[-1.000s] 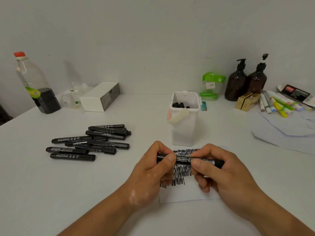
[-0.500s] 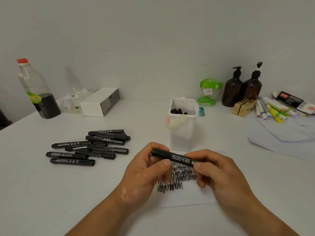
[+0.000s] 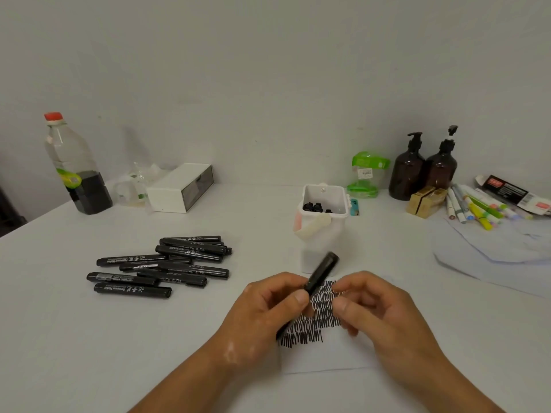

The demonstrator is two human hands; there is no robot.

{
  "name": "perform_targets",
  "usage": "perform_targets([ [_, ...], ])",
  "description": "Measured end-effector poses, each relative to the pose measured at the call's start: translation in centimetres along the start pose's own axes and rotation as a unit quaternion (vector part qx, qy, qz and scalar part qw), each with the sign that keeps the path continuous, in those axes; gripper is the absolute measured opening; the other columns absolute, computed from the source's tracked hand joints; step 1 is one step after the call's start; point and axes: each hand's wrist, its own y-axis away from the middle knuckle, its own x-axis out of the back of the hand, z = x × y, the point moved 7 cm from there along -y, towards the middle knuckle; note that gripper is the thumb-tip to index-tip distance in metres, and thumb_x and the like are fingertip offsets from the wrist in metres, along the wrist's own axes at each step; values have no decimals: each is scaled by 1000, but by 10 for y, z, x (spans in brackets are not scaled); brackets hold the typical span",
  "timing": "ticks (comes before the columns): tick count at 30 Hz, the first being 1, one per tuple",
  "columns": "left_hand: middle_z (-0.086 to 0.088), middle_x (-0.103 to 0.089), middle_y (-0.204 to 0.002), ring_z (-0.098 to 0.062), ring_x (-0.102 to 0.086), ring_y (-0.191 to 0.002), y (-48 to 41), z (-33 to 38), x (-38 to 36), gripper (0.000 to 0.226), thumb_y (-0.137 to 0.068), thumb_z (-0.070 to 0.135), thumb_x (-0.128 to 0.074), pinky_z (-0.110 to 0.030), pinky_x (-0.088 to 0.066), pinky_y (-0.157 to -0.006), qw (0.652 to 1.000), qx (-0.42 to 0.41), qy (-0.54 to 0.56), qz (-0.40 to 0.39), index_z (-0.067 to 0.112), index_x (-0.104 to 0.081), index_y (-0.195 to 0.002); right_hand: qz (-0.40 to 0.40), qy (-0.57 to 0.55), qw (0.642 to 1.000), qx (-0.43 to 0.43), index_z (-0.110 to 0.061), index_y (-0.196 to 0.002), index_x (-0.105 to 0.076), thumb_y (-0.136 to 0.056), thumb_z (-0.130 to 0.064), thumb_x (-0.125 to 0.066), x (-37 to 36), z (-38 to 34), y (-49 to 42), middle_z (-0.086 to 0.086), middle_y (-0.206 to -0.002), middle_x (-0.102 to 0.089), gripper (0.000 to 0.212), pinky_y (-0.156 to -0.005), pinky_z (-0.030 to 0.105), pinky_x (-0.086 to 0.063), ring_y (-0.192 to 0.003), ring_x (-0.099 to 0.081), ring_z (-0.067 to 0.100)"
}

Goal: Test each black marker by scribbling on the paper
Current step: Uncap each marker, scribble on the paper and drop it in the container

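Black scribbles [image 3: 313, 326] fill the far half of a white paper [image 3: 325, 357] that lies at the near middle of the white table [image 3: 74, 338], and I see both hands over it. The left hand [image 3: 265, 311] pinches a marker [image 3: 322, 274] between thumb and curled fingers; the marker tilts up and to the right, and its far end points at a white tub [image 3: 323, 236] standing just beyond the paper's far edge. The right hand [image 3: 378, 311] is close beside it with its fingers curled, but it is blurred and I cannot tell whether it grips anything. A pile of markers [image 3: 167, 263] lies to the left, well apart from the paper, with bare table between them and more along the near edge. Pale sheets [image 3: 492, 251] spread on the right. Along the far wall stand a clear bottle [image 3: 74, 165], a white box [image 3: 182, 187], two brown pump bottles [image 3: 423, 171] and some coloured pens [image 3: 477, 207].
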Motion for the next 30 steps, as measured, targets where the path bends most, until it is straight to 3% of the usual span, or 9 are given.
perform_targets([
  [4, 9, -66, -79, -7, -59, -76, 1, -4, -3, 22, -91, 39, -65, -22, -46, -73, 997, 4, -67, -32, 27, -75, -106, -18, -42, 999, -4, -31, -99, -74, -81, -27, -77, -2, -2, 1, 6, -67, -62, 19, -52, 25, -46, -55, -53, 16],
  [10, 12, -66, -72, -1, -55, -67, 1, -8, -2, 16, -91, 34, -65, -14, -43, -66, 996, 22, -84, -37, 28, -76, -101, 2, -20, 999, 35, -20, -89, -77, -85, -19, -76, 9, -5, -1, 5, -60, -62, 5, -50, 24, -45, -51, -51, 17],
  [14, 8, -63, -68, -6, -54, -63, -2, -8, 12, 17, -88, 31, -66, -18, -43, -64, 999, 28, -30, 10, 22, -78, -96, 90, -36, 993, 67, -14, -90, -76, -79, -15, -79, 48, -15, -1, 9, -61, -60, 12, -48, 24, -45, -53, -51, 19],
  [17, 2, -60, -64, -12, -50, -60, -5, -7, 26, 19, -86, 35, -67, -21, -44, -61, 998, 31, -15, 47, 22, -78, -93, 170, -32, 980, 103, -14, -92, -76, -80, -20, -68, 80, -40, -4, 7, -62, -60, 15, -48, 25, -46, -56, -52, 21],
  [21, 1, -57, -60, -14, -48, -57, -7, -9, 38, 17, -85, 36, -71, -19, -42, -56, 996, 32, -7, 86, 22, -78, -89, 229, 85, 956, 161, -28, -92, -76, -76, -45, -69, 94, -109, -15, 6, -64, -67, 25, -50, 27, -50, -54, -57, 20],
  [24, 1, -56, -58, -15, -46, -56, -7, -10, 37, 9, -90, 22, -68, -20, -41, -55, 995, 32, -6, 91, 20, -77, -87, 218, 202, 937, 182, -31, -92, -73, -76, -45, -70, 88, -157, -38, -3, -69, -73, 21, -52, 26, -51, -50, -61, 9],
  [27, 0, -55, -58, -17, -45, -57, -7, -11, 36, 11, -91, 16, -68, -23, -40, -56, 995, 36, -1, 91, 19, -77, -87, 195, 373, 887, 190, -33, -92, -70, -83, -35, -71, 72, -187, -71, -15, -71, -72, 9, -57, 22, -46, -58, -65, 4],
  [30, -1, -54, -58, -17, -44, -57, -7, -12, 38, 12, -91, 13, -67, -23, -39, -55, 995, 36, 1, 97, 18, -77, -86, 137, 519, 825, 175, -37, -88, -66, -84, -34, -67, 46, -199, -103, -14, -67, -66, 5, -56, 17, -39, -62, -61, 2],
])
